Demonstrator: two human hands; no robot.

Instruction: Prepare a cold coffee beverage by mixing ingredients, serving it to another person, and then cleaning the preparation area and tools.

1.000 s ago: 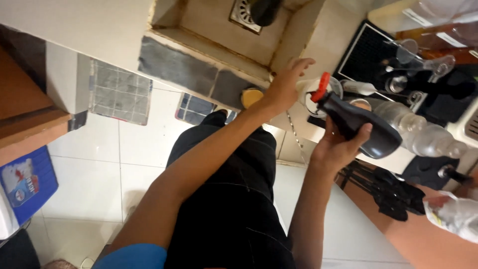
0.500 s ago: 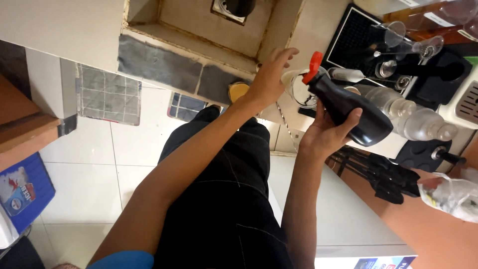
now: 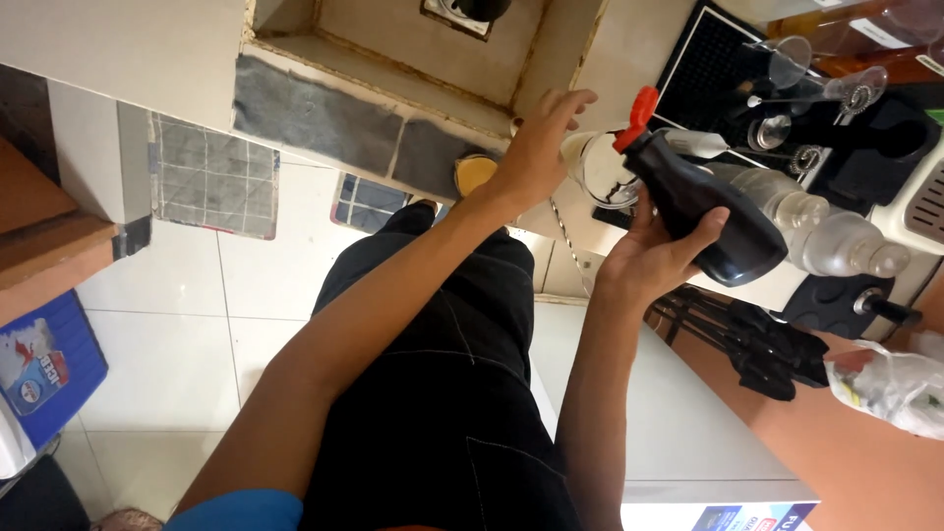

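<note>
Bottle [image 3: 703,211], dark with a red cap, lies tilted in the right hand [image 3: 654,258], which grips its underside, spout at the rim of a clear cup [image 3: 600,169]. Left hand [image 3: 536,147] wraps that cup. Pouring looks barely begun; whether anything flows, I cannot tell.

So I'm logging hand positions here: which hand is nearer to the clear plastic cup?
Left. The left hand is wrapped around the clear plastic cup, touching it. The right hand is just below the cup, gripping the dark squeeze bottle tilted toward it.
</note>
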